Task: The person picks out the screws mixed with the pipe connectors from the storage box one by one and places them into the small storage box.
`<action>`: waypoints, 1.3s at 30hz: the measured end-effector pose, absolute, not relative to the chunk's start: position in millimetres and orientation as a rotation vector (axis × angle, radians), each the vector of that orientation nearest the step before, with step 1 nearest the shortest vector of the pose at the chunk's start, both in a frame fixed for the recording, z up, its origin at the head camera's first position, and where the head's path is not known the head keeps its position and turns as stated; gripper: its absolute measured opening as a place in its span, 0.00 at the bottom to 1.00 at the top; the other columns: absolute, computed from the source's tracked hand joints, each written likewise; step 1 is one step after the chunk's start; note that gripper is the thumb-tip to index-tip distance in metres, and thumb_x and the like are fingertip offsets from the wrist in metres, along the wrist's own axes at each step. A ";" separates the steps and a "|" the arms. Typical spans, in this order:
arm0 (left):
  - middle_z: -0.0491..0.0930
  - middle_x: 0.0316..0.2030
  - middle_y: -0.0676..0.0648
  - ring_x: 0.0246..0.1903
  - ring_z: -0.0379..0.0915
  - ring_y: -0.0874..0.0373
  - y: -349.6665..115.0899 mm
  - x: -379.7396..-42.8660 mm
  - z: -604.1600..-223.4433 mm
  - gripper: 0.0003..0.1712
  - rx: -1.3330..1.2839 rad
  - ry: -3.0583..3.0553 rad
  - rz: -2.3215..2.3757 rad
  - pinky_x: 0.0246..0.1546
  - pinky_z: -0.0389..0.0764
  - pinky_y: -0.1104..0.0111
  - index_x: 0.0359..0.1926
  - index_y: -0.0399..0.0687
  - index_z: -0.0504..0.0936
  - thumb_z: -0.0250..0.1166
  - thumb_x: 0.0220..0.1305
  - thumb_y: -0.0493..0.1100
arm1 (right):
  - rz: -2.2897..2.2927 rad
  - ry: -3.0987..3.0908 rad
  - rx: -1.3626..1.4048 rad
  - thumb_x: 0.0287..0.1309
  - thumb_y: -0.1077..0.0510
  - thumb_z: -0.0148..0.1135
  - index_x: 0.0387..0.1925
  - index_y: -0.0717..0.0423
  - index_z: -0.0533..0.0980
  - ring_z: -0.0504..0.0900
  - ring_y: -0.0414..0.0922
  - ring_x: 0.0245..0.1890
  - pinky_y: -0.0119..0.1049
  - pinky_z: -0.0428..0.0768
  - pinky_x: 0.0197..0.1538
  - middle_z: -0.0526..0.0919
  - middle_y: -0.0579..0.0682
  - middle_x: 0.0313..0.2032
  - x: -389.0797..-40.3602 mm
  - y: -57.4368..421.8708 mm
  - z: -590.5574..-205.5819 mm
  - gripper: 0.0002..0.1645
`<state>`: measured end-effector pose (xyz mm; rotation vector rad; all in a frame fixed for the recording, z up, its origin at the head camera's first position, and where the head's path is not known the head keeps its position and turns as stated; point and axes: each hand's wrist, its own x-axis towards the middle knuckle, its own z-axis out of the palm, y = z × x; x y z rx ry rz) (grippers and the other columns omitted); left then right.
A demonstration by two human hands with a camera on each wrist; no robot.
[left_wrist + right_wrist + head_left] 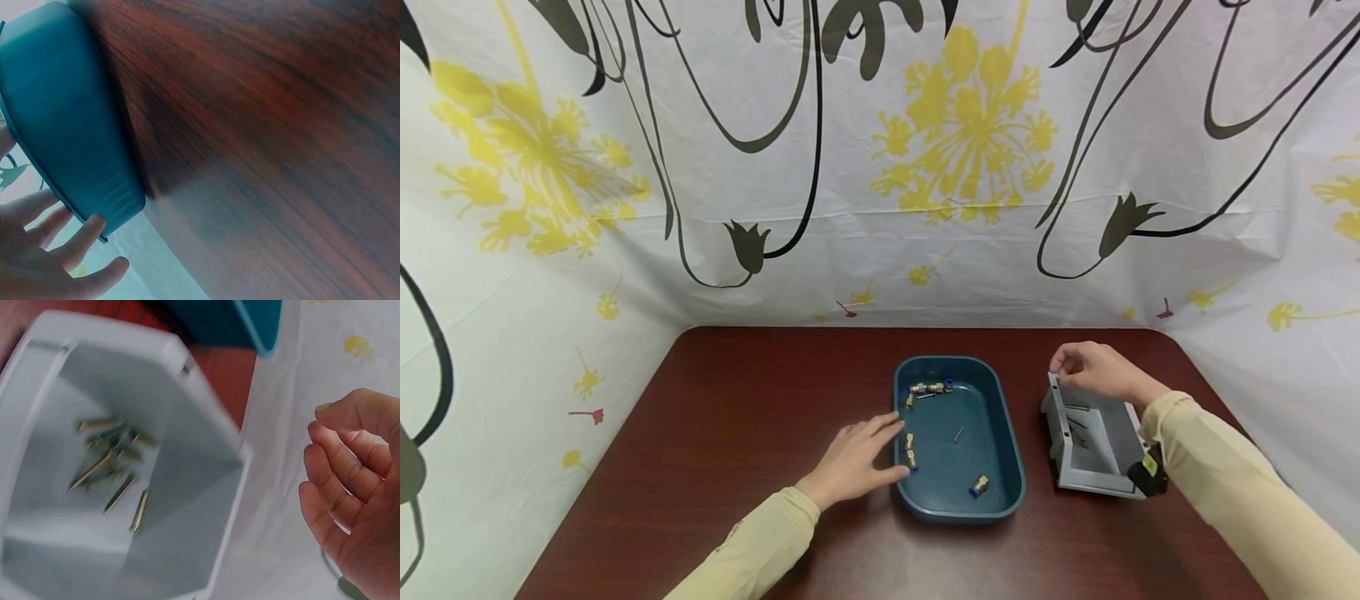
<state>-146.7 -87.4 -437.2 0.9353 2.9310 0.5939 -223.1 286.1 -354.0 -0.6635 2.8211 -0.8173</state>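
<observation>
My left hand (859, 460) rests its spread, fairly straight fingers at the left rim of the blue tray (951, 500). In the tray lie several brass fittings with blue ends, one fitting (979, 487) at its near right. A thin screw (958, 434) lies near the middle of the tray floor. My right hand (1101, 371) is over the far end of the grey bin (1101, 483), its fingers loosely curled. In the right wrist view, nothing shows between thumb and index finger. Several brass-coloured screws (92, 470) lie heaped inside the bin.
The dark red-brown wooden table (760, 400) bears both containers, the bin to the right of the tray. Behind the table hangs a white cloth (850, 192) with yellow and grey plant patterns. A black device (1148, 473) is at my right wrist.
</observation>
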 end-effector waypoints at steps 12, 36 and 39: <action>0.58 0.61 0.49 0.56 0.59 0.52 -88.0 -146.9 -439.0 0.38 0.933 2.929 0.608 0.52 0.59 0.51 0.62 0.47 0.63 0.58 0.54 0.61 | -0.920 2.725 -0.830 0.49 0.67 0.58 0.31 0.59 0.74 0.74 0.42 0.25 0.37 0.72 0.30 0.76 0.46 0.25 -236.4 223.0 -351.9 0.05; 0.59 0.61 0.49 0.55 0.60 0.52 -87.8 -148.3 -439.5 0.38 0.946 2.926 0.613 0.51 0.60 0.51 0.62 0.47 0.64 0.57 0.54 0.62 | -0.950 2.489 -0.846 0.51 0.67 0.55 0.31 0.57 0.74 0.73 0.42 0.27 0.36 0.73 0.33 0.75 0.47 0.26 -237.1 151.5 -393.3 0.05; 0.59 0.61 0.49 0.55 0.60 0.52 -87.7 -148.6 -439.9 0.39 0.946 2.929 0.613 0.51 0.60 0.51 0.62 0.47 0.64 0.57 0.54 0.62 | -0.937 2.454 -0.795 0.50 0.68 0.55 0.32 0.61 0.74 0.72 0.43 0.26 0.36 0.72 0.32 0.75 0.49 0.27 -236.9 150.0 -399.2 0.06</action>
